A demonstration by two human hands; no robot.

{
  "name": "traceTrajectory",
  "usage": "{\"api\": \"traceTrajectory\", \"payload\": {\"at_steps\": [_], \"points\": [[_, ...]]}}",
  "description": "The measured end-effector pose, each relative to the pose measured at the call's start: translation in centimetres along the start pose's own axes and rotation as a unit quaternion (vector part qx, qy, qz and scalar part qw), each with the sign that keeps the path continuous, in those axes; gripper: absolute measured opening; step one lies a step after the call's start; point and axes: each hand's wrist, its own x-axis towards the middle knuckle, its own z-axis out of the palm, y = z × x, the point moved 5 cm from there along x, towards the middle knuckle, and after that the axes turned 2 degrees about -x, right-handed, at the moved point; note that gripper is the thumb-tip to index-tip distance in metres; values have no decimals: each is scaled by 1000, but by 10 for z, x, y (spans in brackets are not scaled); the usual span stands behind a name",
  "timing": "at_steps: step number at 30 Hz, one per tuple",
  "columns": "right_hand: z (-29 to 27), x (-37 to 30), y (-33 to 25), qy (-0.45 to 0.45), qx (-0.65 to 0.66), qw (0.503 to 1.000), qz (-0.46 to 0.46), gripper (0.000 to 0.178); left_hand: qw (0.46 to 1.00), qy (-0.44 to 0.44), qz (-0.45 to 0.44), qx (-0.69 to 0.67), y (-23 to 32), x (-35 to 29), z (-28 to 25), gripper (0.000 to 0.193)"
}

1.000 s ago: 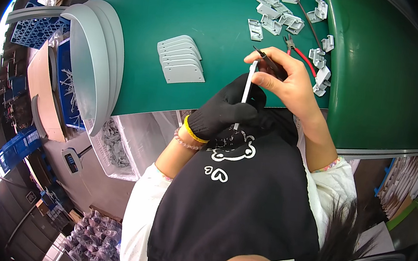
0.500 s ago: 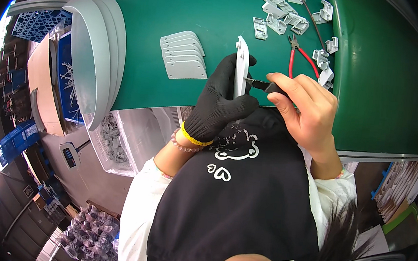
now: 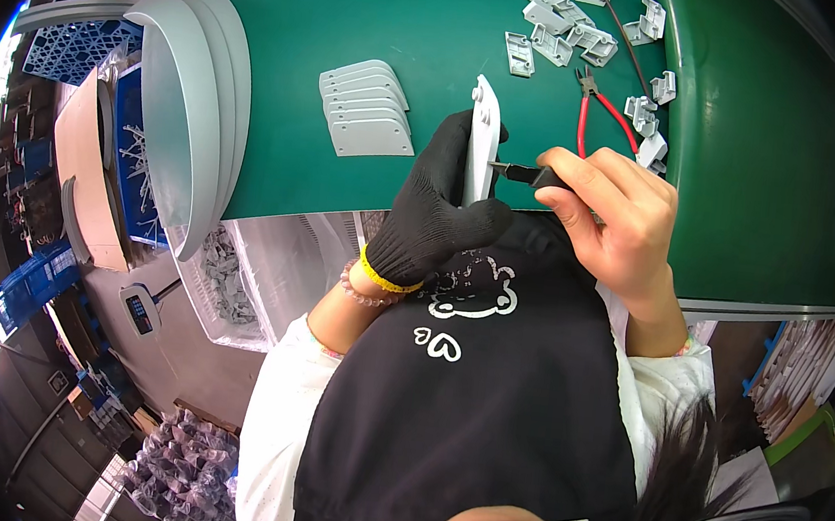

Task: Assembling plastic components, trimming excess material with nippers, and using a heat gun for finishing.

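Note:
My left hand [image 3: 441, 194], in a black knit glove, is closed around a flat white plastic plate [image 3: 483, 136] held on edge above the green table. The bare fingers of my right hand [image 3: 618, 215] wrap round the black handle of a utility knife [image 3: 524, 173]. Its blade tip meets the plate's right edge, or comes very close to it. To the left lies a fanned stack of similar white plates [image 3: 366, 115]. Beyond my right hand rest red-handled cutting pliers [image 3: 593, 112], jaws pointing away from me.
Small light-grey plastic brackets [image 3: 551, 44] lie loosely at the far right of the green table [image 3: 294, 78]. Large curved grey panels [image 3: 215, 90] stand at its left edge. Below that edge is a clear-lined bin [image 3: 264, 291] of small parts. A thin rod [image 3: 621, 29] lies among the brackets.
The knife has shifted slightly down along the plate's edge, with my right hand moving a little with it. The plate has tilted very slightly.

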Motion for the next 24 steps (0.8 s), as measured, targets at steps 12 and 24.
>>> {"api": "traceTrajectory", "payload": {"at_steps": [12, 24], "points": [[-10, -12, 66, 93, 30, 966, 239, 27, 995, -59, -1, -84, 12, -6, 13, 58], [58, 4, 41, -93, 459, 838, 282, 24, 883, -247, -130, -377, -9, -11, 17, 63]]}}
